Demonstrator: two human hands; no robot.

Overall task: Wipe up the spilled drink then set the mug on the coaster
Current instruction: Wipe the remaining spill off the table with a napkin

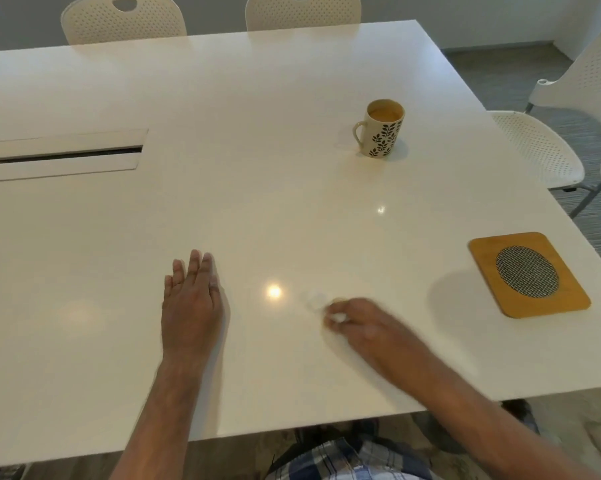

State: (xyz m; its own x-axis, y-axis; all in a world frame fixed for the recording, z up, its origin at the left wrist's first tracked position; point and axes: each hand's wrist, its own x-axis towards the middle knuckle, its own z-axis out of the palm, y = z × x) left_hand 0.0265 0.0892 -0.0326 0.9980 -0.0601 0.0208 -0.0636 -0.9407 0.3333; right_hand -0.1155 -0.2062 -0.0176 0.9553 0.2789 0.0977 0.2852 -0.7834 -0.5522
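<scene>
A cream mug (381, 129) with a black leaf print stands upright on the white table (257, 109), far right of centre, holding a tan drink. A square wooden coaster (528, 273) with a woven oval middle lies near the table's right edge, apart from the mug. My left hand (191, 303) rests flat on the table, fingers apart, holding nothing. My right hand (356, 322) is blurred and pressed to the table, closed on a small white tissue (318, 299) that sticks out to its left. No spill shows clearly on the glossy top.
A long cable slot (62, 155) is set into the table at the left. Two white perforated chairs (124, 20) stand behind the far edge and another chair (548, 147) at the right side. Light reflections glare on the table near my hands.
</scene>
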